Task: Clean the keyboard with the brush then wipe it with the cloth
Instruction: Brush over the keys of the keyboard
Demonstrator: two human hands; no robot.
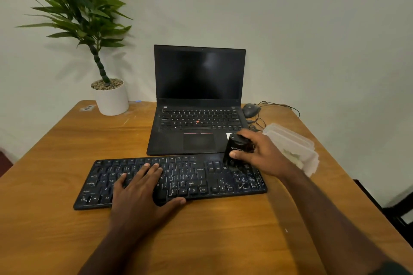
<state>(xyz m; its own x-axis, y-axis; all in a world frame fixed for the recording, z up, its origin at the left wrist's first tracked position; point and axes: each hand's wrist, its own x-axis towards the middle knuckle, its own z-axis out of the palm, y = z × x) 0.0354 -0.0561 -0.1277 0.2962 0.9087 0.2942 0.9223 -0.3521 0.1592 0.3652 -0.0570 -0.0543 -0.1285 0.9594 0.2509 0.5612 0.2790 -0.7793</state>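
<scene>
A black full-size keyboard lies across the wooden table in front of me. My left hand rests flat on its left-middle keys, fingers spread, thumb at the front edge. My right hand grips a black brush with white lettering, held upright over the keyboard's right end near the number pad. Its lower end touches the keys there and looks blurred. A folded whitish cloth lies on the table to the right of that hand.
An open black laptop with a dark screen stands right behind the keyboard. A wired black mouse and its cable lie at the back right. A potted plant in a white pot stands at the back left. A wall is close behind.
</scene>
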